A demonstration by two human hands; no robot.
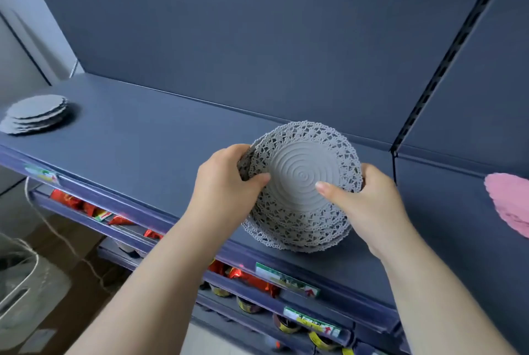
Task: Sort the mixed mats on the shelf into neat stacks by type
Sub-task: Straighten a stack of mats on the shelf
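At the centre of the frame, near the front edge of the shelf (143,131), I hold a stack of grey lace mats (300,171) between my 2 hands. The top mats tilt up toward me and the lowest lie on the shelf. My left hand (226,180) pinches the left rim, thumb on top and fingers curled behind. My right hand (369,205) grips the right rim, thumb pressed on the ringed middle. At upper left sits a pile of grey scalloped mats (37,114). Pink mats (509,203) lie at the right edge. Red packets (86,207) show below at lower left.
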